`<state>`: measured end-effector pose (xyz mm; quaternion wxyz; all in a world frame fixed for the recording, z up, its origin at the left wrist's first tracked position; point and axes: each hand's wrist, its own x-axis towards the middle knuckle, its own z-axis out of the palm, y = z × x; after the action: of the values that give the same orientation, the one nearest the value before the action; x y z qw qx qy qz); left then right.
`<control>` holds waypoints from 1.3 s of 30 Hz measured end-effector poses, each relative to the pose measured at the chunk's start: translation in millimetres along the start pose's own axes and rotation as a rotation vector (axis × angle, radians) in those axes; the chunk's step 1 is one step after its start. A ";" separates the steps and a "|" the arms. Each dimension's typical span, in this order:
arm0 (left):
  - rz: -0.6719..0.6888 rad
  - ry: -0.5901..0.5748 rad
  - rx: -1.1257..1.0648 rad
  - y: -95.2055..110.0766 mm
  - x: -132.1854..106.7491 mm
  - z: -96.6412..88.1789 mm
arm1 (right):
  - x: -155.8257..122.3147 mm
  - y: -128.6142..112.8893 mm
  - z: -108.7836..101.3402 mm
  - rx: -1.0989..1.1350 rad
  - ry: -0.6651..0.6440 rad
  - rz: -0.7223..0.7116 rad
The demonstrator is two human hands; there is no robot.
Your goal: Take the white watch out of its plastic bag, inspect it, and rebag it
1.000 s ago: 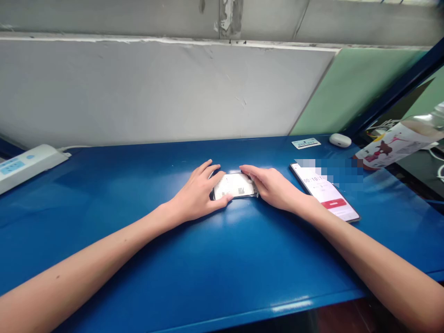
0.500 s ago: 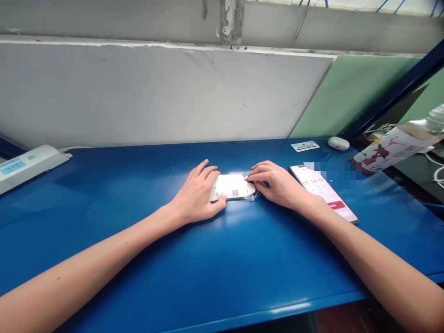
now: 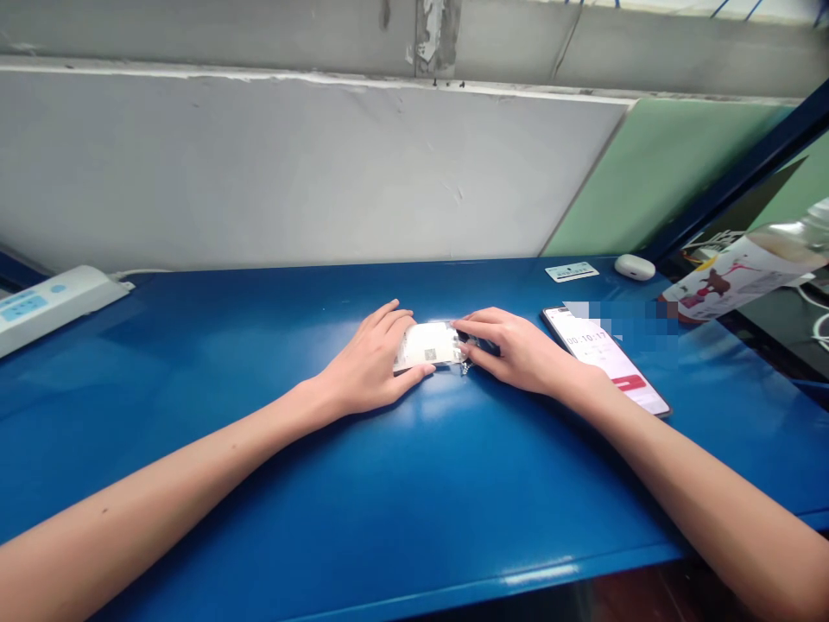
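Note:
A flat white card in a clear plastic sleeve (image 3: 431, 344) lies on the blue table, with a small square printed code near its front edge. My left hand (image 3: 372, 358) holds the sleeve's left end, the fingers at the back and the thumb along the near edge. At the right end, the thumb and fingers of my right hand (image 3: 502, 345) close on the sleeve, covering part of it. A short bead chain (image 3: 465, 368) hangs out near the right thumb. Glare hides some of the print.
Right of my right hand lies a phone (image 3: 609, 358) with a running timer. Behind it are a small card (image 3: 571, 272), a white earbud case (image 3: 635, 267) and a labelled bottle (image 3: 731, 272). A power strip (image 3: 61, 298) sits at the far left; a wall panel (image 3: 291, 173) stands behind the table.
My right thumb and fingers have shifted slightly left onto the sleeve's end. The left thumb has slid a little right along the near edge, and the sleeve looks slightly bent.

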<state>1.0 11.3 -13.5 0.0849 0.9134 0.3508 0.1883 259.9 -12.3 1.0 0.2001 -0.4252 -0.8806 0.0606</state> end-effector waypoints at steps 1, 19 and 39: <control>0.001 0.002 -0.003 -0.2 0.3 0.3 | -0.2 0.1 0.0 0.007 0.003 -0.007; 0.018 0.013 -0.012 2.1 1.2 -0.4 | 0.8 3.5 4.8 0.113 0.051 -0.049; 0.045 0.037 0.023 3.2 2.7 -2.6 | -3.0 9.1 -21.5 0.090 -0.091 0.067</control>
<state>3.7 10.8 -9.4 0.0634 0.9182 0.3341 0.2030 276.8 -10.2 17.3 0.1768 -0.4420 -0.8704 0.1259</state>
